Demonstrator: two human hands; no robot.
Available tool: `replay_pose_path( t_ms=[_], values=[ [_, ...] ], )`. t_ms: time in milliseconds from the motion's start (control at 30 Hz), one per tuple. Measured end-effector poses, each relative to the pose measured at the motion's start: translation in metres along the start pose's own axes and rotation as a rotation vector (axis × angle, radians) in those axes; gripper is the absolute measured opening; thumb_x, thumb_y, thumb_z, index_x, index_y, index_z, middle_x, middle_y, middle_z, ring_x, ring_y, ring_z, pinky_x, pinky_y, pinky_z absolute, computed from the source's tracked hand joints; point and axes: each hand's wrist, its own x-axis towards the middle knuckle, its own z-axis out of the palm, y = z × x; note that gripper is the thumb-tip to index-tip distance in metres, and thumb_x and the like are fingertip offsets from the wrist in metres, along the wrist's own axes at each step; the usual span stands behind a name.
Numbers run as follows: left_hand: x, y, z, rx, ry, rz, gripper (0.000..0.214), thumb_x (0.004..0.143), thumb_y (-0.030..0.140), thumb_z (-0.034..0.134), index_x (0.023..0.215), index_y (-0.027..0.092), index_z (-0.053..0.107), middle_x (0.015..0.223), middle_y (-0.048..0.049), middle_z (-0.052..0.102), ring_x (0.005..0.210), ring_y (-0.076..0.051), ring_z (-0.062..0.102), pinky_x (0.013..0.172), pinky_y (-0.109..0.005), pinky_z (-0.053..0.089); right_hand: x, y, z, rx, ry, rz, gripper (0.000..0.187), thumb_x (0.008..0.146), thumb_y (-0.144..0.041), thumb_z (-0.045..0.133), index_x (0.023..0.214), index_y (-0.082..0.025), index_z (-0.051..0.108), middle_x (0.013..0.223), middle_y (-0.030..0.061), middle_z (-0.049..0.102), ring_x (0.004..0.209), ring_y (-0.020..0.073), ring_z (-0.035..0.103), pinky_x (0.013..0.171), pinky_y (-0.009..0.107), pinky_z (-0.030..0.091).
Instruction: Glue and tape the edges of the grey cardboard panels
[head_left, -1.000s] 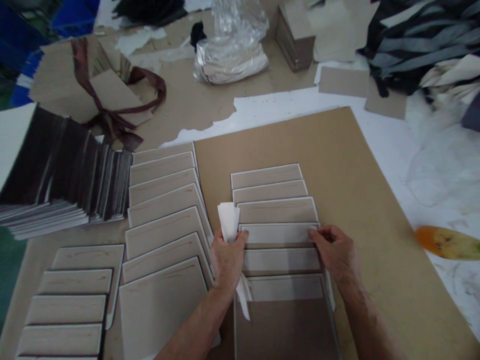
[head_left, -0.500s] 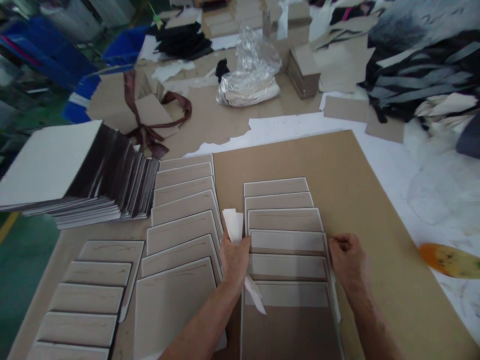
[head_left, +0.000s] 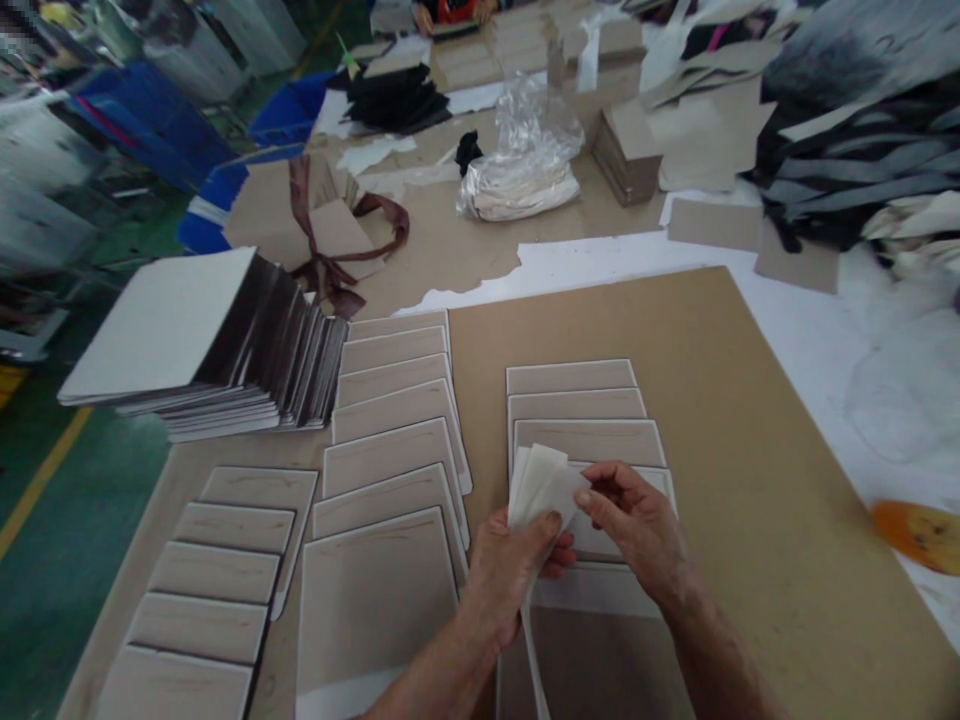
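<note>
the right hand (head_left: 637, 530) has left the fanned row of cards (head_left: 581, 405) and now pinches the white paper strips (head_left: 541, 480), which the left hand (head_left: 510, 565) clutches just above that row, so work shifts to the strips.

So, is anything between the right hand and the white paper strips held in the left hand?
Nothing visible: the right hand pinches the edge of the white paper strips, which the left hand grips above the fanned boards.
</note>
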Motion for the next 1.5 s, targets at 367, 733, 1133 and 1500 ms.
replay_pose_path(
  t_ms=[367,733,1133,1500],
  values=[
    [0.007,0.002,-0.011,0.027,-0.047,0.012,0.036,0.057,0.031,0.083,0.086,0.012,0.070,0.067,-0.0024,0.068,0.051,-0.011,0.058,0.046,-0.020,0.042,0.000,0.008,-0.028,-0.012,0.191,0.052,0.033,0.073,-0.051,0.073,0.075,-0.018,0.068,0.056,-0.0024,0.054,0.051,0.0110,0.045,0.047,0.021,0.034],
    [0.044,0.025,-0.031,0.085,0.070,0.128,0.032,0.059,0.033,0.081,0.083,0.014,0.071,0.070,-0.0024,0.068,0.058,-0.013,0.062,0.048,-0.020,0.042,0.022,0.008,-0.092,-0.184,0.333,0.052,0.037,0.060,-0.050,0.078,0.075,-0.017,0.069,0.055,-0.0003,0.058,0.051,0.0125,0.047,0.045,0.022,0.032],
    [0.092,0.035,-0.007,0.170,0.292,0.302,0.033,0.057,0.031,0.079,0.083,0.014,0.069,0.058,0.0032,0.061,0.051,-0.011,0.053,0.049,-0.021,0.037,0.063,0.036,-0.095,-0.220,0.424,0.049,0.033,0.062,-0.048,0.079,0.076,-0.019,0.070,0.066,-0.0005,0.063,0.061,0.0156,0.052,0.055,0.027,0.040],
    [0.113,0.029,-0.003,0.437,0.458,0.481,0.020,0.066,0.027,0.071,0.082,0.017,0.066,0.067,0.0005,0.067,0.061,-0.017,0.063,0.060,-0.025,0.045,0.072,0.041,-0.090,-0.408,0.525,0.015,0.038,0.063,-0.053,0.074,0.078,-0.018,0.071,0.068,0.0024,0.066,0.064,0.0192,0.058,0.059,0.029,0.043]
  ],
)
